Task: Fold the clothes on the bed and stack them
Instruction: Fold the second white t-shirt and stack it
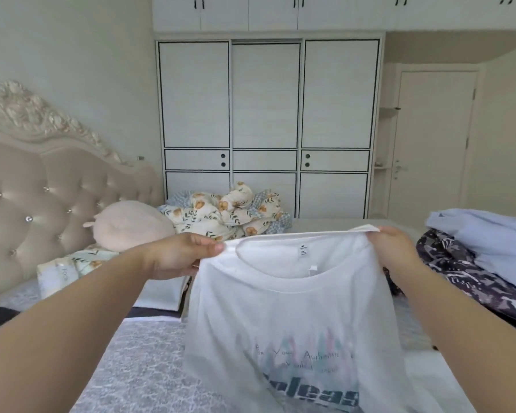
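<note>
Up above the bed (pixel 149 362), a white T-shirt (pixel 292 317) hangs by its shoulders, left hand (pixel 179 256) and right hand (pixel 392 248) each pinching a shoulder seam. Its neck tag reads "2XL"; reversed print shows through. Right of the shirt lie a dark patterned garment (pixel 465 272) and a pale blue garment (pixel 495 236); behind it, a floral duvet (pixel 230 216).

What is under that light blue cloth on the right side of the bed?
Under the light blue garment lies a dark patterned garment, whose purple-and-white print sticks out on the near side. How far it reaches underneath, and whether more clothes lie below, is covered.
</note>
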